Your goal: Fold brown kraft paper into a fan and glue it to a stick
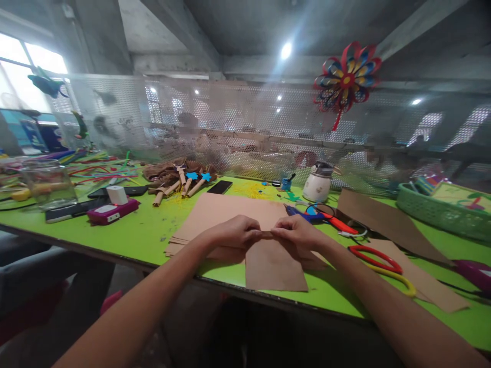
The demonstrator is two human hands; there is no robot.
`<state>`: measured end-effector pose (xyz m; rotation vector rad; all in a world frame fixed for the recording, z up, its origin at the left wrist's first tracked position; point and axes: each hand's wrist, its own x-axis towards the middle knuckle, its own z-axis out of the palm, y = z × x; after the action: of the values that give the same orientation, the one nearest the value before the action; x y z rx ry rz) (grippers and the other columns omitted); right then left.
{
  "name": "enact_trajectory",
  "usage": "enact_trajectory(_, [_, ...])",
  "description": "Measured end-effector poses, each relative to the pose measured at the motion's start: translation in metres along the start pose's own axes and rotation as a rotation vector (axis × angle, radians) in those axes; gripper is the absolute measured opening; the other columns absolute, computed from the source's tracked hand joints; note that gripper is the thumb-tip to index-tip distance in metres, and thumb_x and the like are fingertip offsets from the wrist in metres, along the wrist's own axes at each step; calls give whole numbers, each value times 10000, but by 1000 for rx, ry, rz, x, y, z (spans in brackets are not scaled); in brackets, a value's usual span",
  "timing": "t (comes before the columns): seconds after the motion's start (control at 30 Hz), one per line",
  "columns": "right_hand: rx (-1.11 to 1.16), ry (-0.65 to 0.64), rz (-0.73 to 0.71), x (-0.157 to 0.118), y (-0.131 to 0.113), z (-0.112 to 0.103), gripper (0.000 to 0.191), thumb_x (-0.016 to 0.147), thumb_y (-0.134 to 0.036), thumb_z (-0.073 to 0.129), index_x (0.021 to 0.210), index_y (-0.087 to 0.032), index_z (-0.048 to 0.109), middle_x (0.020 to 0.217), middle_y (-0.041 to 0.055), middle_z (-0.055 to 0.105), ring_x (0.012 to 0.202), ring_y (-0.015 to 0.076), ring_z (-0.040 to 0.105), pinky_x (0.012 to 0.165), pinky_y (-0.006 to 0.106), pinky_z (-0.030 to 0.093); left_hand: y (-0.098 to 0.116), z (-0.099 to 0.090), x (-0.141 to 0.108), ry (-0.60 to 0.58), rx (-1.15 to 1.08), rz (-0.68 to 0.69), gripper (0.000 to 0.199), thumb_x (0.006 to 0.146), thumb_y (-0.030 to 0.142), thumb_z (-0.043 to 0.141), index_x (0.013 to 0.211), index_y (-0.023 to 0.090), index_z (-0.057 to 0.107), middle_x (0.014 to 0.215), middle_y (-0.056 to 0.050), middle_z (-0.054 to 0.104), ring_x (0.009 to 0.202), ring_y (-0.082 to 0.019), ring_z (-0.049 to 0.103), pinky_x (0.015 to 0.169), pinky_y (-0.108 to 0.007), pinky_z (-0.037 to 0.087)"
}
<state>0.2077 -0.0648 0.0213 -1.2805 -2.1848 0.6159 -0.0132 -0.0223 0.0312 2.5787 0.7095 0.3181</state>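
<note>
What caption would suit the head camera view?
Both hands pinch the far edge of a brown paper sheet at a cluttered green table.

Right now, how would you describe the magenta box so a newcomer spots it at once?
On the green table, look left, between the glass jar and the brown paper stack. The magenta box lies there; unlike the magenta object at far right, it carries a white block.

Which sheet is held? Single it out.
The sheet in front of the stack: left hand and right hand pinch its far end; the darkest sheet lies apart.
</note>
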Motion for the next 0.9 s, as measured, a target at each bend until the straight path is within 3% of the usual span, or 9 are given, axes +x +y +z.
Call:
enact_trajectory(0.1, [62,-121,40,-3,4,-8,371,785,-460,507,630,-130,574,533,-24,490,497,80,400,471,207,281,-1,-2,-1,14,-7,10,295,834,345,413,833,136,621,699,-15,602,606,-107,467,555,-208,320])
enact_trajectory(0.23, [165,-168,92,-7,8,-17,425,768,-530,511,604,-139,544,483,-35,477,449,71,388,447,205,263,-3,-4,0,34,-26,4,286,826,352,438,796,137,624,683,-8,595,595,-101,461,540,-204,309])
enact_trajectory(0.4, [289,-140,130,-7,8,-17,395,759,-517,549,623,-147,531,446,-60,438,400,52,338,409,196,215,-2,-13,-1,39,-156,-8,339,806,401,482,633,126,576,554,10,536,527,-87,443,507,-200,305])
enact_trajectory(0.6, [553,-19,122,-6,16,-15,338,764,-457,589,649,-139,584,446,-52,470,372,49,361,376,186,254,0,-21,-6,17,-473,-51,358,763,469,549,653,129,570,464,39,465,422,-69,400,433,-195,272])
enact_trajectory(0.73, [830,182,32,-6,11,-16,302,787,-436,571,843,-154,662,665,16,631,558,99,560,542,224,449,3,-21,-9,61,-703,-30,370,737,486,588,631,138,520,488,59,414,417,-51,361,419,-188,243])
enact_trajectory(0.83, [844,121,-22,-8,-6,-13,426,678,-322,708,1083,-227,613,933,38,671,801,163,622,719,288,492,5,-14,-7,28,-892,-4,410,723,510,597,600,143,464,485,69,375,406,-35,302,413,-185,205])
enact_trajectory(0.9, [774,27,-75,-10,-20,-9,509,639,-300,738,1123,-226,602,988,57,667,853,191,620,767,322,490,5,-5,-5,-57,-977,8,425,698,525,617,601,143,459,477,68,374,396,-34,292,403,-189,189])
